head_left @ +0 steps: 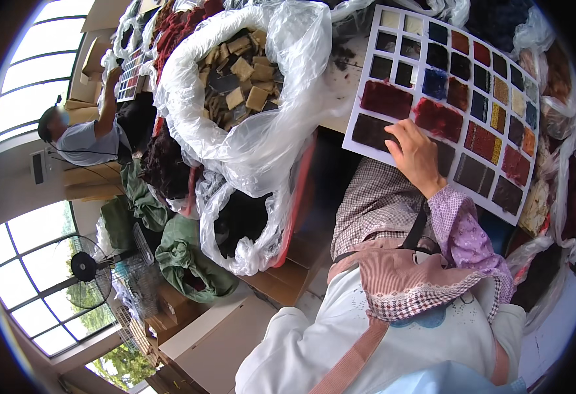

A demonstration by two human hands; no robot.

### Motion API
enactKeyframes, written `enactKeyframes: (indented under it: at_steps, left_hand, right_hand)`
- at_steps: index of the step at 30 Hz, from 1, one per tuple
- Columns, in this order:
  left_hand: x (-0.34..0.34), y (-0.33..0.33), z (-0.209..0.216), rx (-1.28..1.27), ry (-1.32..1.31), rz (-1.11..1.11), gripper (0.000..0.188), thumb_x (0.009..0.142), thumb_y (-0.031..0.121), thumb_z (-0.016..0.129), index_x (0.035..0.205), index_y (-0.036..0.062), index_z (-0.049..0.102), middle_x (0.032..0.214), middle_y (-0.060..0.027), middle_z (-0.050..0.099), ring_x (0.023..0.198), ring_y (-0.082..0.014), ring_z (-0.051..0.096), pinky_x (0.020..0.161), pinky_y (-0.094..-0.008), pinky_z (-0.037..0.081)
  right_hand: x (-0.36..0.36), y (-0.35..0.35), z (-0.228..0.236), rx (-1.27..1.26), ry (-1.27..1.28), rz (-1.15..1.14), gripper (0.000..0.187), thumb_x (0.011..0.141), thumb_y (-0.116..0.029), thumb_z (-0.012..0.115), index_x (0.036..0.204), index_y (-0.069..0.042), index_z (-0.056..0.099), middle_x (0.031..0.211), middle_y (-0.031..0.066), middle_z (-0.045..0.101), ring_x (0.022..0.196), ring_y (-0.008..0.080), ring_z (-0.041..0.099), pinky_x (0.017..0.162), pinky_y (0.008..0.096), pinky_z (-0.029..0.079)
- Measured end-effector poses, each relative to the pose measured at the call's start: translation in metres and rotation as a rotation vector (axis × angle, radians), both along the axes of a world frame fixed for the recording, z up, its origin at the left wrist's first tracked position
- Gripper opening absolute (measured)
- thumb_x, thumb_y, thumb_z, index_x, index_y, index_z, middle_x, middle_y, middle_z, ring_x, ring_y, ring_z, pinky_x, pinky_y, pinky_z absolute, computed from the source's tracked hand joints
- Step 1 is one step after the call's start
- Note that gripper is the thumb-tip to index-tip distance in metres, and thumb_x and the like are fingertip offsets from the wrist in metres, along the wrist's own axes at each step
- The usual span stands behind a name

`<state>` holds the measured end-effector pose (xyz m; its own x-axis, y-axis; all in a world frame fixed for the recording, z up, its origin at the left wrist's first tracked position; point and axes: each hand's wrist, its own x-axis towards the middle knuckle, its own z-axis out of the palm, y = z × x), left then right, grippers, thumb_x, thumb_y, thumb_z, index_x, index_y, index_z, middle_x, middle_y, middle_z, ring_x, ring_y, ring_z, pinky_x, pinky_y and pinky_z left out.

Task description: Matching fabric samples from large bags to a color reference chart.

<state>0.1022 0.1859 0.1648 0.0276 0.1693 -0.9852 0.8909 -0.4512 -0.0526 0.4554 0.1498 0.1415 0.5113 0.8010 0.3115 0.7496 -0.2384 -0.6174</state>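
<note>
My right hand (416, 156), in a purple patterned sleeve, lies over the lower left part of a white sample card (354, 139). Thumb and fingers are drawn together next to a dark brown swatch (371, 132); anything between the fingertips is too small to make out. Dark red swatches (438, 118) sit just beyond the hand. Rows of small fabric squares in black, blue, red, yellow and cream fill the rest of the card. It rests tilted on a light worktop (344, 82), its near edge over my checked lap. My left hand is out of view.
Left of the card stands a plastic-lined container (183, 85) of tan and grey fabric squares. Below it hangs another clear bag (262, 253) with dark contents. More bags (567, 138) crowd the right. Another person (94, 134) works at far left, near a fan (84, 266).
</note>
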Motion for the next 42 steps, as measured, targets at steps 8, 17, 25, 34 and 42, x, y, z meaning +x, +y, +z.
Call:
enactKeyframes:
  at_steps: [8, 17, 25, 34, 42]
  left_hand:
    - [0.015, 0.032, -0.004, -0.185, 0.075, -0.263, 0.037, 0.079, 0.041, 0.050, 0.084, 0.0077, 0.065, 0.073, -0.0107, 0.064, 0.072, -0.0241, 0.063, 0.062, -0.0373, 0.049]
    - [0.227, 0.088, -0.002, 0.710, -1.393, -0.437, 0.101, 0.056, 0.028, 0.075, 0.136, 0.0085, 0.017, 0.140, -0.0187, 0.014, 0.130, -0.0327, 0.015, 0.101, -0.0460, 0.020]
    - [0.287, 0.115, -0.033, 0.552, -1.436, -0.617, 0.103, 0.060, 0.054, 0.063, 0.134, -0.0010, 0.017, 0.139, -0.0193, 0.018, 0.131, -0.0316, 0.015, 0.102, -0.0424, 0.021]
    - [0.293, 0.111, -0.036, 0.549, -1.490, -0.638, 0.099, 0.067, 0.065, 0.048, 0.131, -0.0051, 0.021, 0.136, -0.0218, 0.023, 0.129, -0.0327, 0.019, 0.104, -0.0412, 0.016]
    - [0.288, 0.110, -0.044, 0.617, -1.487, -0.609, 0.091, 0.071, 0.058, 0.049, 0.132, -0.0030, 0.022, 0.138, -0.0184, 0.021, 0.130, -0.0301, 0.018, 0.103, -0.0441, 0.019]
  right_hand:
    - [0.004, -0.007, 0.006, -0.077, -0.072, 0.081, 0.033, 0.069, -0.018, 0.067, 0.098, -0.006, 0.056, 0.092, 0.0044, 0.049, 0.079, 0.0194, 0.055, 0.059, 0.0295, 0.049]
    - [-0.009, -0.027, 0.007, -0.243, -0.151, 0.147, 0.079, 0.055, -0.033, 0.076, 0.124, -0.012, 0.044, 0.116, 0.0063, 0.044, 0.101, 0.0233, 0.044, 0.088, 0.0359, 0.037]
    - [0.019, 0.011, 0.008, -0.347, -0.163, 0.094, 0.101, 0.060, -0.060, 0.061, 0.135, -0.008, 0.018, 0.137, 0.0150, 0.025, 0.128, 0.0276, 0.021, 0.105, 0.0456, 0.012]
    - [0.031, 0.006, 0.010, -0.419, -0.081, 0.221, 0.110, 0.058, -0.059, 0.064, 0.136, -0.002, 0.011, 0.138, 0.0143, 0.023, 0.129, 0.0246, 0.022, 0.106, 0.0449, 0.010]
    - [0.035, 0.008, 0.006, -0.446, -0.142, 0.264, 0.103, 0.061, -0.053, 0.065, 0.136, -0.007, 0.014, 0.138, 0.0146, 0.024, 0.129, 0.0253, 0.021, 0.105, 0.0444, 0.011]
